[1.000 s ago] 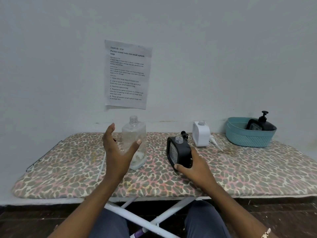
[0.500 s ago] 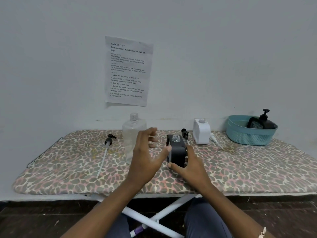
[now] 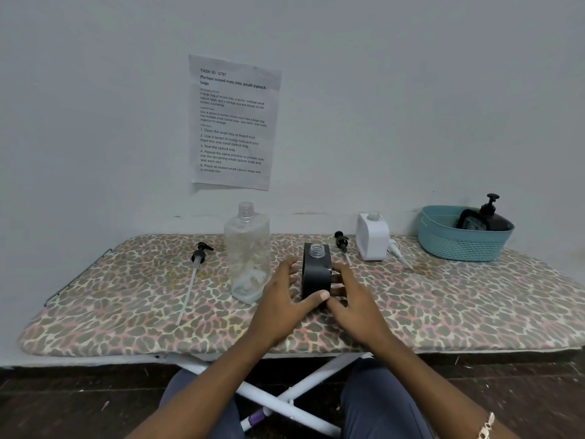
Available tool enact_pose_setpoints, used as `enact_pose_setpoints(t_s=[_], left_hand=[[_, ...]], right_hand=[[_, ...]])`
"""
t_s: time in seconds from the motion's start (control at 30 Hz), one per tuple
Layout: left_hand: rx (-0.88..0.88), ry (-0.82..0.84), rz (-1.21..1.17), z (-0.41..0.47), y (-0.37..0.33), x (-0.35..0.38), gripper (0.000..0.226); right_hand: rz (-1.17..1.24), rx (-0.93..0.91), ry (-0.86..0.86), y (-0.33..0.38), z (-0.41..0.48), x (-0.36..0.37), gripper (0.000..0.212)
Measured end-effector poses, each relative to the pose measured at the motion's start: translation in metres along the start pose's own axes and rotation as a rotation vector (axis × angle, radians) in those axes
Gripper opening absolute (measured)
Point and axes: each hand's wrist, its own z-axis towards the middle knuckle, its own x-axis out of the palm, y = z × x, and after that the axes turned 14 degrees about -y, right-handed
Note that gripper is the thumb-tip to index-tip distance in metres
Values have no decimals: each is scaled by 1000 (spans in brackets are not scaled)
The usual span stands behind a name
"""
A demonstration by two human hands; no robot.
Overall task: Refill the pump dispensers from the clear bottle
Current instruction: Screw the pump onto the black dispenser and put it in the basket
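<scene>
A black round dispenser (image 3: 316, 270) with an uncapped clear neck stands upright on the leopard-print board (image 3: 126, 312). My left hand (image 3: 285, 299) grips its left side, thumb across the lower front. On its right side, my right hand (image 3: 351, 299) holds it with spread fingers. Just to the left stands the clear bottle (image 3: 247, 251), uncapped, with only a little liquid at the bottom. A white dispenser (image 3: 372, 236) without a pump stands behind on the right.
A black pump with a long tube (image 3: 193, 274) lies on the board at left. A second black pump (image 3: 342, 242) and a white pump (image 3: 399, 253) lie beside the white dispenser. A teal basket (image 3: 459, 242) at the far right holds black pump dispensers. A paper sheet (image 3: 232, 122) hangs on the wall.
My left hand let go of the clear bottle and moved right onto the black dispenser. The dispenser was turned so its narrow side faces me. My right hand stayed on it.
</scene>
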Motion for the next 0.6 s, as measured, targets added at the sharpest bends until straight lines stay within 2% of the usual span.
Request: enact_pose_setpoints(t_s=[0.43,0.6], left_hand=[[62,24,121,2,-6,6,101],[97,21,168,-1,-6,6,87]], right_hand=[[-63,-1,31,-8,7,-6,68],[-123,-34,36,-7,15,-10,64]])
